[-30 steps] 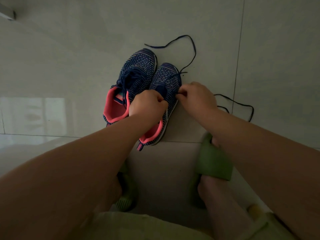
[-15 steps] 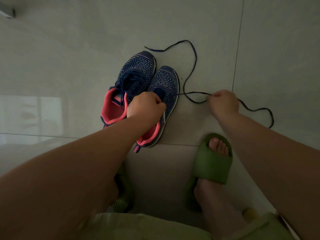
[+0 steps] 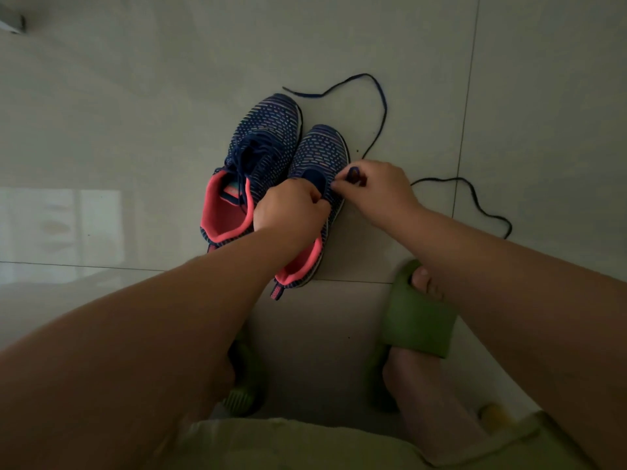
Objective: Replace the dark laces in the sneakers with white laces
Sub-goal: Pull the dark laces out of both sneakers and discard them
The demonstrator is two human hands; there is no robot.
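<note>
Dark lace point(image 3: 382, 106) pinched by right hand point(image 3: 376, 188) fingers; left hand point(image 3: 288, 212) grips right sneaker point(image 3: 319, 157).

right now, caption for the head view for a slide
Left hand steadies the right sneaker while right hand pinches its dark lace.
</note>
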